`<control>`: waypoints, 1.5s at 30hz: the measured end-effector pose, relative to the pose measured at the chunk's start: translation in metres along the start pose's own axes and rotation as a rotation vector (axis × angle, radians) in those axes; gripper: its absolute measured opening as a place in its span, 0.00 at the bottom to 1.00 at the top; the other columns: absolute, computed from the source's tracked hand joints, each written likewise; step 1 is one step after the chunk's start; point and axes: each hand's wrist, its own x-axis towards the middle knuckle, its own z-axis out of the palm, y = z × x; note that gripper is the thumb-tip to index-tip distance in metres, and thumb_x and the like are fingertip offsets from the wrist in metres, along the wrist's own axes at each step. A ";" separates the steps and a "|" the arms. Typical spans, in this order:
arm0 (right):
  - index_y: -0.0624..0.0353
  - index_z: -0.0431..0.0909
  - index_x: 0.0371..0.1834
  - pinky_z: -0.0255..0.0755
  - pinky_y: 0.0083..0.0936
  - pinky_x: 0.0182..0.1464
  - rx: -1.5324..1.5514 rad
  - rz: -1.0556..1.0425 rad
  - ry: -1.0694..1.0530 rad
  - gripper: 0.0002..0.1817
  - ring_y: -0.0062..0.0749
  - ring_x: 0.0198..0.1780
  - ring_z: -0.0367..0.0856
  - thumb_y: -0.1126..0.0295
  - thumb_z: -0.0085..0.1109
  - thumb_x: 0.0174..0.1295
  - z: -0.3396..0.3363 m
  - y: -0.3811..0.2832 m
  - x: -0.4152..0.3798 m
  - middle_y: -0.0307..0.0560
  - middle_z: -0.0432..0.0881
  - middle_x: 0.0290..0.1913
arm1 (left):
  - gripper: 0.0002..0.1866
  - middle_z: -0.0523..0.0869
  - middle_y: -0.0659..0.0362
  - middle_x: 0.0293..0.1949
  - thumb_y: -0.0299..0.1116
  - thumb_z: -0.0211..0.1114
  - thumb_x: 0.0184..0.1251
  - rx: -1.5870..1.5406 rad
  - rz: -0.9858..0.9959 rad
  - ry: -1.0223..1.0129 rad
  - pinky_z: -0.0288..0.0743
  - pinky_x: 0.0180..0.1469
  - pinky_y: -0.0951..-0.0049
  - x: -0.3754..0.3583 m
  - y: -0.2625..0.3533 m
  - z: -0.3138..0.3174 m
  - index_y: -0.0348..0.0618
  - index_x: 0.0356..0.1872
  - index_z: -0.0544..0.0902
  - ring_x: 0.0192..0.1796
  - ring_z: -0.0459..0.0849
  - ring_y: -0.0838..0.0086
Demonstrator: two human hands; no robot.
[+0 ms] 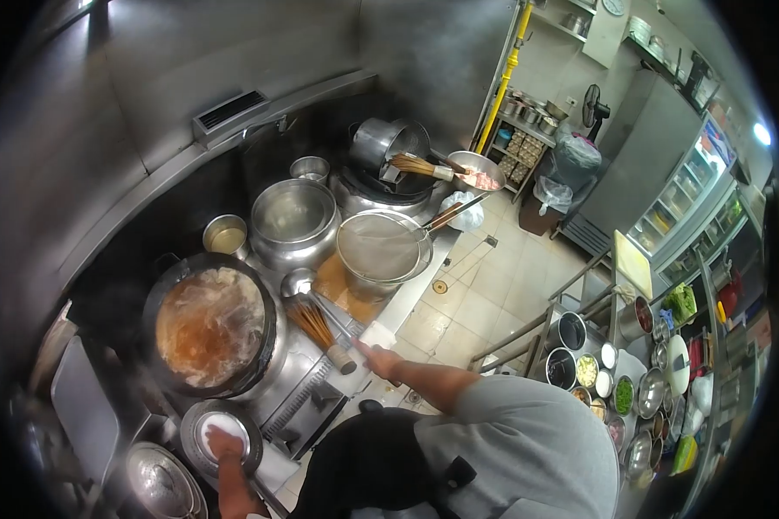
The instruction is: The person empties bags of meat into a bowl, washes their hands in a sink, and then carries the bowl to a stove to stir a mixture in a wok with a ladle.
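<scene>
My left hand point(225, 443) reaches down into a round metal bowl point(188, 430), its fingers lying over white contents point(209, 421). Part of those contents is hidden beneath the hand. My right hand point(379, 360) is closed around the end of a long ladle handle point(337, 318). The ladle's bowl point(299, 283) rests on the metal stove top, left of a tan board. Beside the handle lies a bamboo wok brush point(314, 329), and a white cloth point(378, 335) is right by my right hand. A large wok point(274, 333) of steaming, foamy brown liquid point(209, 324) stands ahead of my left hand.
A strainer point(381, 246) sits over a pot, close to a wide pot of liquid point(294, 212). Farther back are a tilted pot point(376, 143) and another brush point(415, 164). A lidded pot point(162, 480) stands at lower left. Ingredient containers point(623, 394) crowd the right-hand counter.
</scene>
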 end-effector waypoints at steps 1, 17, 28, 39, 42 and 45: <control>0.25 0.35 0.90 0.71 0.54 0.72 0.002 -0.004 -0.004 0.45 0.71 0.66 0.79 0.61 0.52 0.80 -0.001 -0.001 0.000 0.74 0.75 0.68 | 0.47 0.66 0.27 0.78 0.37 0.64 0.64 0.008 0.007 0.012 0.67 0.80 0.56 0.007 -0.004 0.007 0.25 0.82 0.56 0.77 0.72 0.38; 0.26 0.38 0.91 0.73 0.53 0.70 -0.008 -0.080 0.066 0.50 0.68 0.66 0.80 0.70 0.60 0.75 0.015 0.016 0.013 0.73 0.79 0.64 | 0.18 0.92 0.43 0.50 0.44 0.71 0.64 -0.117 0.135 0.283 0.83 0.61 0.50 0.010 -0.036 0.017 0.39 0.45 0.91 0.55 0.89 0.47; 0.30 0.39 0.91 0.73 0.54 0.68 0.053 -0.119 0.059 0.50 0.70 0.63 0.80 0.69 0.60 0.74 0.010 0.009 0.010 0.75 0.79 0.62 | 0.56 0.68 0.37 0.77 0.49 0.78 0.53 -0.071 0.169 -0.061 0.74 0.76 0.49 -0.033 -0.021 -0.047 0.46 0.83 0.59 0.74 0.75 0.38; 0.32 0.42 0.91 0.75 0.50 0.66 0.058 -0.059 0.080 0.50 0.64 0.63 0.83 0.73 0.61 0.73 0.012 0.004 0.010 0.72 0.81 0.63 | 0.52 0.63 0.37 0.78 0.40 0.79 0.53 -0.063 0.001 -0.069 0.72 0.78 0.53 -0.020 -0.003 -0.043 0.43 0.79 0.62 0.77 0.71 0.39; 0.36 0.46 0.91 0.75 0.49 0.67 0.044 -0.043 0.128 0.48 0.63 0.64 0.82 0.74 0.61 0.72 0.011 0.000 0.008 0.71 0.82 0.64 | 0.54 0.60 0.36 0.79 0.40 0.81 0.51 -0.121 -0.007 -0.107 0.73 0.77 0.53 -0.025 0.004 -0.058 0.43 0.79 0.61 0.77 0.71 0.39; 0.43 0.51 0.89 0.76 0.49 0.65 0.001 -0.080 0.259 0.45 0.64 0.61 0.82 0.74 0.61 0.72 0.010 -0.005 -0.002 0.70 0.82 0.61 | 0.54 0.58 0.34 0.80 0.39 0.81 0.52 -0.138 -0.016 -0.129 0.75 0.76 0.52 -0.026 0.000 -0.056 0.43 0.79 0.60 0.77 0.71 0.38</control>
